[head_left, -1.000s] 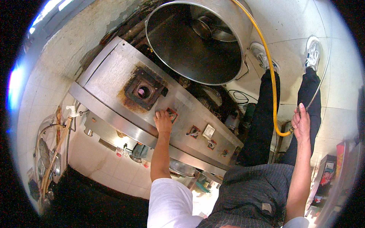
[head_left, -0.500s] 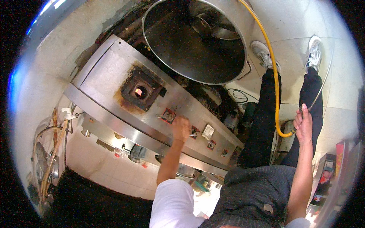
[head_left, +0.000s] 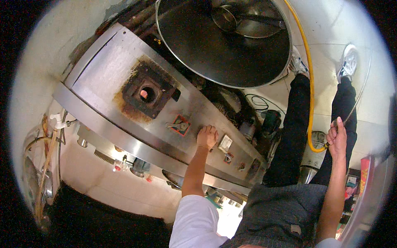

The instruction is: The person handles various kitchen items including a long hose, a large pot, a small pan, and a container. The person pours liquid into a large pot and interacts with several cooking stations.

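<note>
Head view, left hand point(head_left: 207, 137) on steel panel point(head_left: 103, 70), tiled floor point(head_left: 326, 37)

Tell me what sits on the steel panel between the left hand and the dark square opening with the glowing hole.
In the head view, a small metal lever on a red-edged plate lies between the left hand and the dark square opening; otherwise bare steel panel.

Big steel pot point(head_left: 223, 45) cut off by the top edge.
</note>
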`<control>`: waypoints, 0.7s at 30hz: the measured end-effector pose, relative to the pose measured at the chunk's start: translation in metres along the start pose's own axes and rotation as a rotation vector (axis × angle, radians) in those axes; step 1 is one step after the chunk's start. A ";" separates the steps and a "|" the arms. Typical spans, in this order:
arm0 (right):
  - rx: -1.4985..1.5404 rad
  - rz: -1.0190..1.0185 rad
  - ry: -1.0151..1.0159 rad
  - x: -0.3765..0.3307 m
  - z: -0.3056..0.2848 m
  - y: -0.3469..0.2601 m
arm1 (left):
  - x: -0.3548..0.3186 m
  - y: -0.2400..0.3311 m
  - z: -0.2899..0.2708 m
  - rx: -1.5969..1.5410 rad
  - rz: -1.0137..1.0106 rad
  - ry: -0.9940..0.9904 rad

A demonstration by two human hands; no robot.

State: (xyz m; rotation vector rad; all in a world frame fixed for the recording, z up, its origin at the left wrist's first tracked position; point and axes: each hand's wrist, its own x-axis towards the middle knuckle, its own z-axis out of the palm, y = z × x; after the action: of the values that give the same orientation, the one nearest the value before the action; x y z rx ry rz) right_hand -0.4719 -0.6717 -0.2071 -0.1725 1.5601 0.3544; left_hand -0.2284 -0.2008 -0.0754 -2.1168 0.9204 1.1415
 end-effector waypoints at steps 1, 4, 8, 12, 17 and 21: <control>-0.013 -0.002 -0.024 0.001 0.002 -0.002 | 0.003 0.000 0.005 0.008 0.033 -0.013; -0.001 -0.047 0.055 -0.004 0.014 0.000 | -0.002 -0.007 0.007 -0.021 0.061 -0.071; 0.013 -0.049 0.023 -0.008 0.011 -0.001 | 0.008 -0.003 -0.001 0.011 0.093 -0.027; 0.002 -0.136 0.037 -0.027 0.024 -0.014 | 0.020 0.007 -0.050 -0.090 0.065 0.234; 0.034 -0.206 -0.033 -0.071 0.080 -0.046 | 0.094 -0.026 -0.187 -0.342 -0.116 0.732; -0.021 -0.321 -0.130 -0.089 0.129 -0.069 | 0.187 -0.086 -0.265 -0.340 -0.243 0.732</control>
State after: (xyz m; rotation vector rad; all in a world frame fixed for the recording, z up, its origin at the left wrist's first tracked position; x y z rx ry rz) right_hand -0.3256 -0.7040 -0.1255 -0.4028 1.3733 0.1259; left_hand 0.0411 -0.3991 -0.0966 -2.9121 0.7569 0.3999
